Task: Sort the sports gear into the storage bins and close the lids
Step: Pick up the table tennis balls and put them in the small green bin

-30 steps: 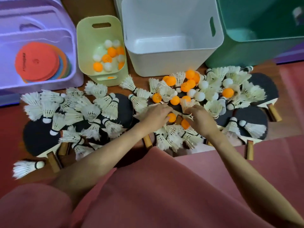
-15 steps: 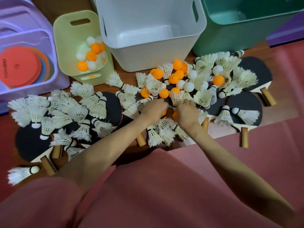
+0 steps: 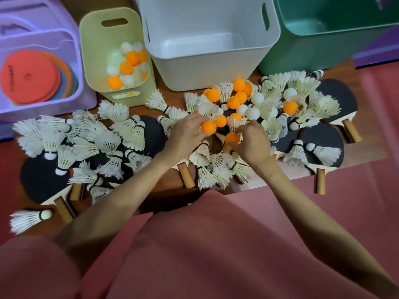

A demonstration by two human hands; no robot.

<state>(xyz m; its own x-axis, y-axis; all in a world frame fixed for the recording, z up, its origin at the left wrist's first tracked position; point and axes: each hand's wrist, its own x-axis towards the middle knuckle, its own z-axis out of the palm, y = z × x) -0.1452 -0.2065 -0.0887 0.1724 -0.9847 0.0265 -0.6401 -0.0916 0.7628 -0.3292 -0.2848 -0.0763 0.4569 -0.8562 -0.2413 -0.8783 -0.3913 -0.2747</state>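
My left hand (image 3: 186, 134) grips an orange ping-pong ball (image 3: 208, 127) in the middle of the pile. Close beside it, my right hand (image 3: 252, 143) pinches another orange ball (image 3: 232, 138) between its fingertips. More orange and white balls (image 3: 239, 102) lie just beyond, mixed with white feather shuttlecocks (image 3: 103, 137). Black table-tennis paddles (image 3: 323, 143) with wooden handles lie under the shuttlecocks. A small pale green bin (image 3: 98, 61) at the back left holds several orange and white balls.
A purple bin (image 3: 43, 108) at far left holds flat coloured discs (image 3: 30, 76). A white bin (image 3: 207, 67) stands empty behind the pile, a dark green bin (image 3: 302, 50) to its right. Red mats (image 3: 367, 180) edge the wooden floor. My pink-clothed knees fill the foreground.
Both hands closed on orange balls and lifted them slightly out of the shuttlecocks. The camera view has shifted, so the bins sit nearer the top of the frame.
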